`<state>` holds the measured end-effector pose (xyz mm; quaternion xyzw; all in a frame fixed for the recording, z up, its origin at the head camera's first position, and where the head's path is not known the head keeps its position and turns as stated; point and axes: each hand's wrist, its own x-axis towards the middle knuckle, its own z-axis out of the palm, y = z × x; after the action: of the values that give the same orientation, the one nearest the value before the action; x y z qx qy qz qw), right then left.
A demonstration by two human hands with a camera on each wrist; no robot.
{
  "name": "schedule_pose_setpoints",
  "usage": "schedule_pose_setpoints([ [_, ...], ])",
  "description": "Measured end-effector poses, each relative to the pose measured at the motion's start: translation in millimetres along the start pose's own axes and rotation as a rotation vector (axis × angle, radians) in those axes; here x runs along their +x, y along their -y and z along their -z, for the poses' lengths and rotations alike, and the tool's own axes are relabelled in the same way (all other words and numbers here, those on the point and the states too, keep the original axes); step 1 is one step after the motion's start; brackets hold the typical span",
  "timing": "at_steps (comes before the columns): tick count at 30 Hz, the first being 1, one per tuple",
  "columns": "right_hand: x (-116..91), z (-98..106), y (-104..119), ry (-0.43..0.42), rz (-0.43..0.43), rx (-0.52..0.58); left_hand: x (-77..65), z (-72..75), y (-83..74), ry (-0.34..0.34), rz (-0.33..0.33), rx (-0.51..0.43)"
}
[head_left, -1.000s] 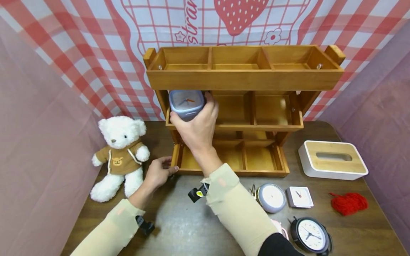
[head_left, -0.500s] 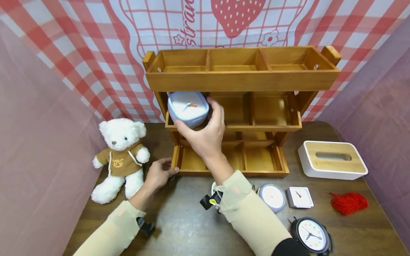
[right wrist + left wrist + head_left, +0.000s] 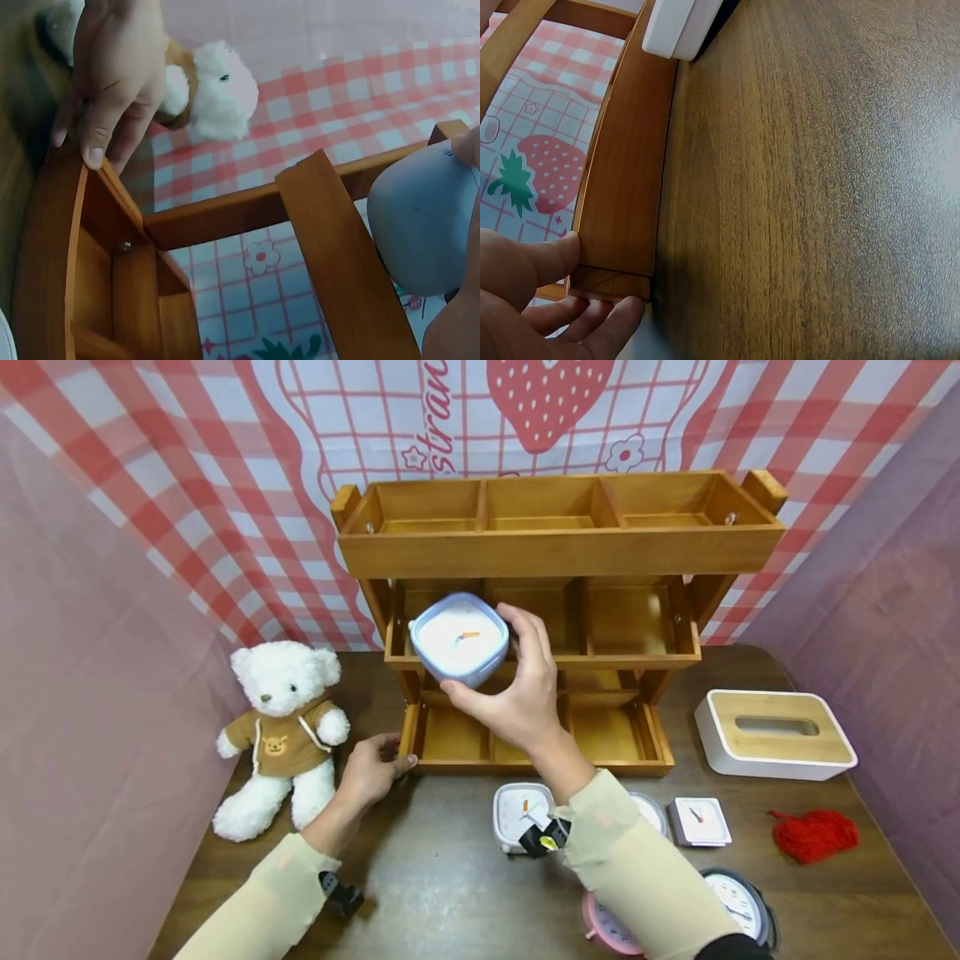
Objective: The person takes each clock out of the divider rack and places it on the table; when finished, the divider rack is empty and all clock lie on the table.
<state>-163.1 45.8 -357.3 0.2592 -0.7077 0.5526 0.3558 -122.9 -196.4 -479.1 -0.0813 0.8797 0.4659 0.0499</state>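
Note:
My right hand [image 3: 521, 693] holds a light-blue rounded-square alarm clock [image 3: 457, 639] between thumb and fingers. It has a white face with an orange hand, and it is tilted in front of the middle tier of the wooden three-tier shelf [image 3: 555, 553]. In the right wrist view, the clock's smooth casing [image 3: 424, 217] shows at the right edge. My left hand [image 3: 372, 770] grips the front left corner of the bottom tier, thumb on one side and fingers on the other, as the left wrist view shows at the tray's end [image 3: 611, 283].
A white teddy bear [image 3: 281, 731] in a brown hoodie sits left of the shelf. A white clock [image 3: 517, 810], a pink clock [image 3: 611, 931], a small square clock [image 3: 700, 821] and a black alarm clock [image 3: 735, 902] stand before it. A tissue box [image 3: 776, 735] and red yarn [image 3: 816, 837] lie right.
My right hand has drawn the blue alarm clock out of the middle tier's left compartment, rightward and down toward me. The white clock has come into view beneath my forearm. My left hand stays put.

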Motion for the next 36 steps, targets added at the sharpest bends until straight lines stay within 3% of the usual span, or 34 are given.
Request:
schedule_pose_setpoints([
  [5, 3.4, 10.5, -2.8, 0.084, 0.017, 0.014, 0.3, -0.2, 0.6, -0.001, -0.005, -0.019],
  [10, 6.7, 20.9, -1.8, 0.162, -0.047, 0.029, 0.4, 0.6, -0.1, 0.001, -0.014, -0.030],
  [17, 11.8, 30.6, 0.3, 0.262, -0.106, -0.065, 2.3, 1.6, -1.6, -0.005, -0.017, -0.030],
  [25, 13.3, 44.7, -4.4, 0.332, -0.052, -0.070, 1.6, -0.5, 0.4, -0.002, -0.020, -0.026],
  [36, -2.4, 94.3, 4.2, 0.477, -0.031, -0.011, -1.2, -0.7, -0.6, 0.008, 0.002, -0.059],
])
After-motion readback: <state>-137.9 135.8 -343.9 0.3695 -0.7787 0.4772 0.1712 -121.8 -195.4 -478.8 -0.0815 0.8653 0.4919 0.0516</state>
